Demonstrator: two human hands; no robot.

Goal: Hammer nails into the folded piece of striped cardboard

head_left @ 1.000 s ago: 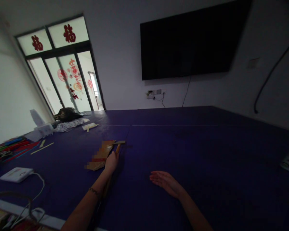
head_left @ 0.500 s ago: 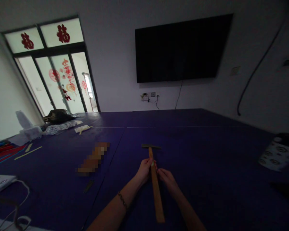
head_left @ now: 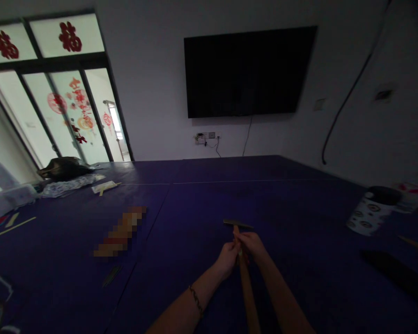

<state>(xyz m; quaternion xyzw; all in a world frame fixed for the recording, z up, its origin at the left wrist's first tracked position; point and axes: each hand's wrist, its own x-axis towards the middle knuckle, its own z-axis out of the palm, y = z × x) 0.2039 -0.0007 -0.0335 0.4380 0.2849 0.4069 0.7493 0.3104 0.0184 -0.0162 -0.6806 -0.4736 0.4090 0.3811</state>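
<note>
**Two bare hands gripping a hammer above a dark blue tabletop**

In the head view, I look forward and down on a dark blue tabletop (head_left: 191,283) in a dim room. My landmark is the hammer (head_left: 249,288), a little right of centre, its metal head pointing away from me and its wooden handle running back toward the lower edge. I cannot tell whether it touches the tabletop.

The person's left hand (head_left: 227,260) is closed on the handle from the left, just below the metal head; a bracelet (head_left: 196,299) circles that wrist. The right hand (head_left: 253,246) has its fingers closed on the handle from the other side, slightly nearer the metal head. Some fingertips are hidden, so I cannot tell how firmly either one squeezes.

Well left of the hammer lies a brown, pixelated object (head_left: 121,234), with a thin dark strip (head_left: 112,276) near its closer end. Farther off, beyond these, are a white packet (head_left: 103,186) and a black bag (head_left: 65,168).

To the hammer's right, a patterned container (head_left: 368,215) with a dark top leans, and a flat black item (head_left: 393,270) lies nearer me. Beyond the hammer, a large dark television (head_left: 247,74) hangs on the wall.
</note>
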